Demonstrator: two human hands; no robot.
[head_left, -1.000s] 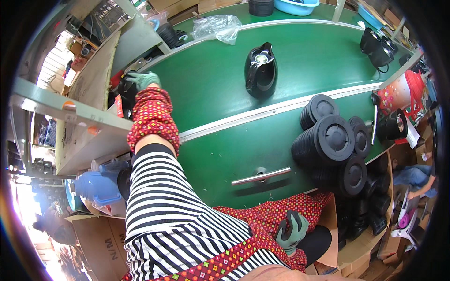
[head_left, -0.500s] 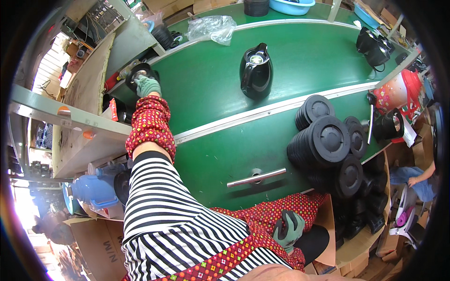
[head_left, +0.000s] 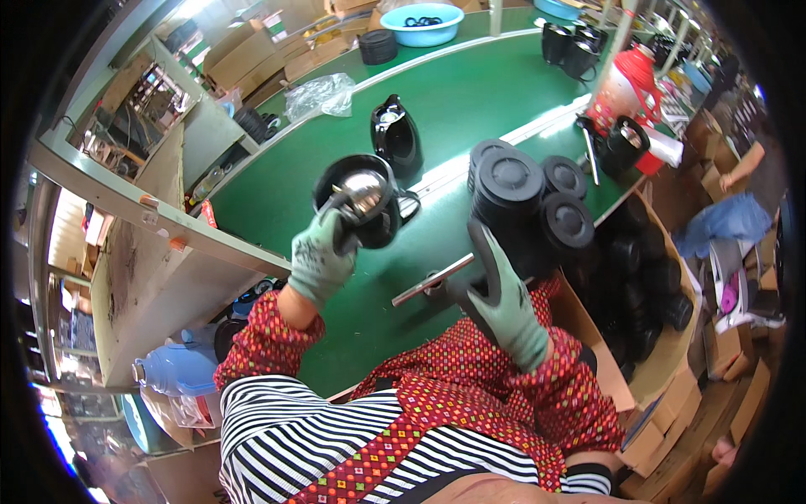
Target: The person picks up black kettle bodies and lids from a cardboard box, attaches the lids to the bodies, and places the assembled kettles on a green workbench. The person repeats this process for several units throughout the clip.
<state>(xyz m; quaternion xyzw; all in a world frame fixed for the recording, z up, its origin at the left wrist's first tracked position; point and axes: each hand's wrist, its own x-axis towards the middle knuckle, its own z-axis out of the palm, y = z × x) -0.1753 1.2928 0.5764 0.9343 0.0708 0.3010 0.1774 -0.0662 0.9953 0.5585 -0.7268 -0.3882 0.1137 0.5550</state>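
Busy workshop, long green bench (head_left: 470, 92) curving across it, stuff everywhere. Going left to right: blue jug (head_left: 178, 370) on its side under the shelf, then a pale metal shelf frame (head_left: 101, 181) walling off that end. Crumpled clear bag (head_left: 323, 95) toward the back. Left hand (head_left: 319, 262), gloved, has its fingers hooked tight on the rim of a tilted black vessel (head_left: 378, 214) with a shiny metal inside, up over the bench. Glossy black jug (head_left: 399, 143) stands upright right behind it, and a light blue basin (head_left: 421, 35) sits farther back. Right hand (head_left: 506, 307) is loose, thumb and fingers spread, nothing gripped. Stacked black discs (head_left: 510, 176) crowd the spot just past it. Then a red-topped flowery flask (head_left: 620, 97), a cardboard box (head_left: 593, 336) of black parts, and somebody's jeans (head_left: 726, 225). Dark print on both gloves, too small to read.
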